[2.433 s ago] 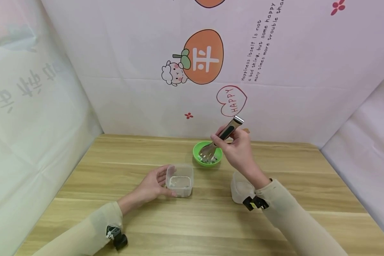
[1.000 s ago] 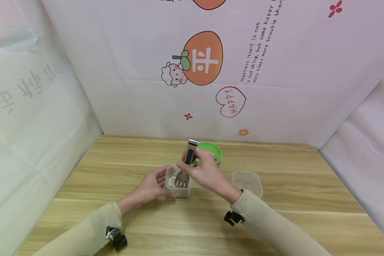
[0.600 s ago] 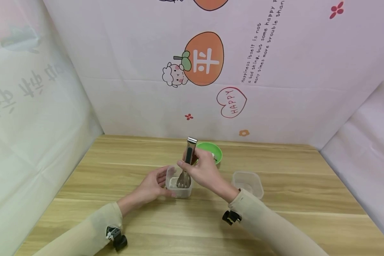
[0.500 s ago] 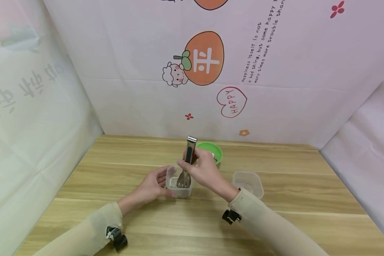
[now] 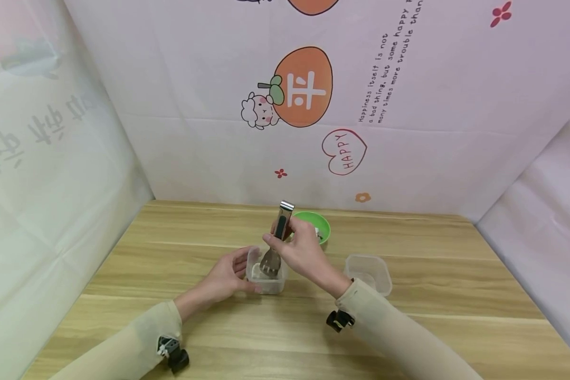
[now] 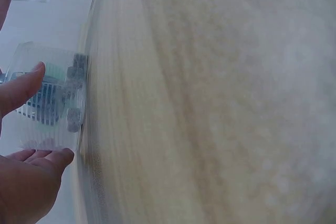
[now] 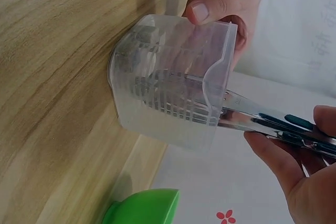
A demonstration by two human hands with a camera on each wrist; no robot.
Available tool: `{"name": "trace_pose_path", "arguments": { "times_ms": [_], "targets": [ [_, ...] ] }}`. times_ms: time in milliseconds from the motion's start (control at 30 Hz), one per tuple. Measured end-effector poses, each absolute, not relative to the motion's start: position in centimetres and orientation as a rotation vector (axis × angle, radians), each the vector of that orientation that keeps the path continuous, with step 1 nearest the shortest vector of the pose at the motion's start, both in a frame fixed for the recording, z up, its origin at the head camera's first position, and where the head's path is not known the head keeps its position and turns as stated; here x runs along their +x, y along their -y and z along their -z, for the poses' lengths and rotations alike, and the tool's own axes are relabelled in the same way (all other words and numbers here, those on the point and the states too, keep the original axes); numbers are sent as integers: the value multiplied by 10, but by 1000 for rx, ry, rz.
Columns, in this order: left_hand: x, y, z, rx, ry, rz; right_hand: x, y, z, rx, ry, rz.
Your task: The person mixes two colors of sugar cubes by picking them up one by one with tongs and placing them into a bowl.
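My left hand (image 5: 225,275) holds a clear plastic container (image 5: 272,286) on the table, thumb on one side and fingers on the other. My right hand (image 5: 301,250) grips a pair of metal tongs (image 5: 283,221) with dark handle inserts. Their slotted heads (image 7: 173,95) point down inside that container. Several small greyish pieces (image 6: 74,119) lie at its bottom in the left wrist view; whether the tongs pinch any is unclear. Behind my right hand stands a green bowl (image 5: 324,226) with whitish and dark pieces, partly hidden.
A second clear plastic container (image 5: 380,272) stands to the right, partly behind the right forearm. The wooden table (image 5: 218,338) ends at a printed cloth backdrop (image 5: 209,158), with white cloth on both sides.
The tongs went from the green bowl leftward and down into the container. Over the last half second they tilt slightly and their heads shift left. The left hand stays put.
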State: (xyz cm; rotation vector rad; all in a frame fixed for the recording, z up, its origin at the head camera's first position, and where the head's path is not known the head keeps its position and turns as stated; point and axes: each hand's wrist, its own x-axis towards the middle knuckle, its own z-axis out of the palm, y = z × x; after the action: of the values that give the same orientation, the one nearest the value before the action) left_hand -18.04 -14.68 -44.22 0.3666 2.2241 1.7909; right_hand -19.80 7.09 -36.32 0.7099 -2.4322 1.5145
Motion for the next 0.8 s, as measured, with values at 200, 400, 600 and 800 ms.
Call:
{"name": "trace_pose_path", "arguments": {
  "times_ms": [200,400,600,800],
  "targets": [
    [-182,147,444,379,-2215,-1790,-199,-73,365,725,2460,-1486],
    [-182,148,444,394,-2205,-1799,-198,-75,366,727,2472,-1505],
    [-182,149,445,392,-2199,-1797,-198,-75,368,734,2461,-1498],
    [-182,148,444,399,-2196,-1803,-197,-76,368,726,2447,-1530]
  ]
}}
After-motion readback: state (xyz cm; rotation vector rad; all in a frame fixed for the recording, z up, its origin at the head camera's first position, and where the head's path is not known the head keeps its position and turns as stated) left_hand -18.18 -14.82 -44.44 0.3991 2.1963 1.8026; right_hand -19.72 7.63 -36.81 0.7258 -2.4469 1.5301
